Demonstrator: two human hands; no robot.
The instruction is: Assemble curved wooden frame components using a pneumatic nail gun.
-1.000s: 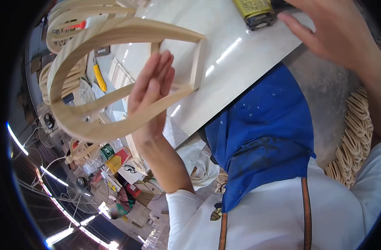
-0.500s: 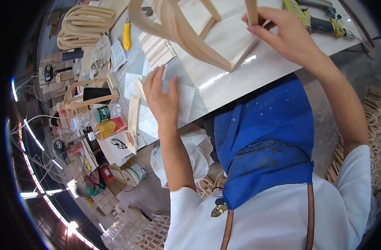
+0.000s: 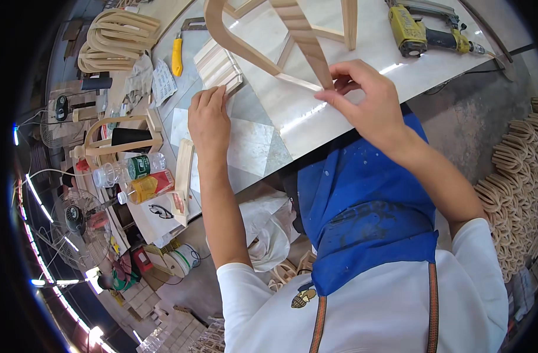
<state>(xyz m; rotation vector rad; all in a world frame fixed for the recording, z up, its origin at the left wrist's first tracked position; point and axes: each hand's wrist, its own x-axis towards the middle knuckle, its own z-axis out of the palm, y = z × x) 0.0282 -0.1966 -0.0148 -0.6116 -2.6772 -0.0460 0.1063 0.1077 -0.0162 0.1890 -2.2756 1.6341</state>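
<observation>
While my right fingers (image 3: 338,101) pinched the wooden frame (image 3: 301,38), wooden strips (image 3: 218,66) lay just beyond my nearer left fingers (image 3: 206,97), whose hold I couldn't tell.

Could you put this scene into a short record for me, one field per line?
Left hand: at the near end of the stacked wooden strips; grip unclear
Right hand: pinching a lower corner of the curved wooden frame
Surface: glossy pale tabletop
Tools: yellow-and-black power tool, yellow-handled cutter
Farther left: clear bottle, amber bottle
Far right: piled curved wooden pieces
</observation>
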